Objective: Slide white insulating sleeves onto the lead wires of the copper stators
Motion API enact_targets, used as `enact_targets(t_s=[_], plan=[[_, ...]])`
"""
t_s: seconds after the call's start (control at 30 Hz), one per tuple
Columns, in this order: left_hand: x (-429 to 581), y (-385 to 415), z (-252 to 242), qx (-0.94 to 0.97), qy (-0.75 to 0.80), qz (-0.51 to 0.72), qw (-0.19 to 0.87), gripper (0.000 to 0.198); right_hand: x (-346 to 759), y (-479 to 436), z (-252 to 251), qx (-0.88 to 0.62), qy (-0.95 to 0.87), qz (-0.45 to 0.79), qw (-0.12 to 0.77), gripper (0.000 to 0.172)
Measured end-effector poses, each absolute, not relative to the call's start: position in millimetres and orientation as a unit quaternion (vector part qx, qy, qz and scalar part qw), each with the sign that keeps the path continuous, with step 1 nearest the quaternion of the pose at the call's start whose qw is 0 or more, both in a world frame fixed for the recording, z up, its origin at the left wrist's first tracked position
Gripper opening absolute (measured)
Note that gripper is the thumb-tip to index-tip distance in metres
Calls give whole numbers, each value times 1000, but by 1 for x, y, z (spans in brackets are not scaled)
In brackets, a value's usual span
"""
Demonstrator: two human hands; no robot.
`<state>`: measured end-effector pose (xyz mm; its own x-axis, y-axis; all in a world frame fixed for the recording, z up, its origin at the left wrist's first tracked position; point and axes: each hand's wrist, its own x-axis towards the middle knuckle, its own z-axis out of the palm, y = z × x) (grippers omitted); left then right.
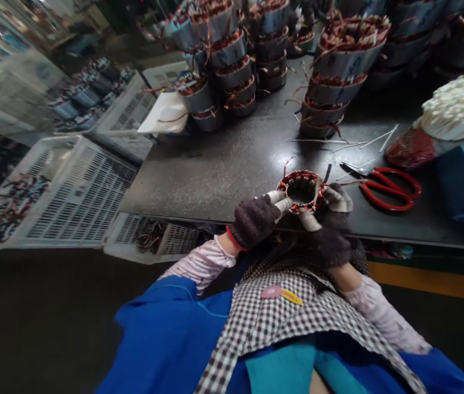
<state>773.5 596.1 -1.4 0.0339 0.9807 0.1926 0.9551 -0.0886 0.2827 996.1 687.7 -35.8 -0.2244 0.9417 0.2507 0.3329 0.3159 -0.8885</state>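
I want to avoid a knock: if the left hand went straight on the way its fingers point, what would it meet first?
The copper-wound ring, which the left hand already appears to touch. Beyond it, roughly in line, is the right hand, though depth is hard to judge.

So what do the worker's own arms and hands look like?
Both the left hand and right hand wear dark fabric gloves with whitish finger ends; red trim shows at the left cuff. Pale, pinkish patterned sleeves cover the forearms, the left one striped, with bright blue clothing above.
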Motion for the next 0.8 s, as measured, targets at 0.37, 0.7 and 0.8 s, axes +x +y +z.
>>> enact_targets(t_s=[0.37, 0.7, 0.8], plan=[[736, 690, 86, 886, 449, -63, 92, 30, 1017, 786, 12, -296, -750, 540, 242, 58], [710, 668, 9, 859, 462, 187, 114, 40, 1119, 925, 51, -538, -526, 164, 637, 31], [715, 674, 8, 838, 474, 211, 169, 33, 1123, 952, 67, -571, -527, 173, 605, 32]])
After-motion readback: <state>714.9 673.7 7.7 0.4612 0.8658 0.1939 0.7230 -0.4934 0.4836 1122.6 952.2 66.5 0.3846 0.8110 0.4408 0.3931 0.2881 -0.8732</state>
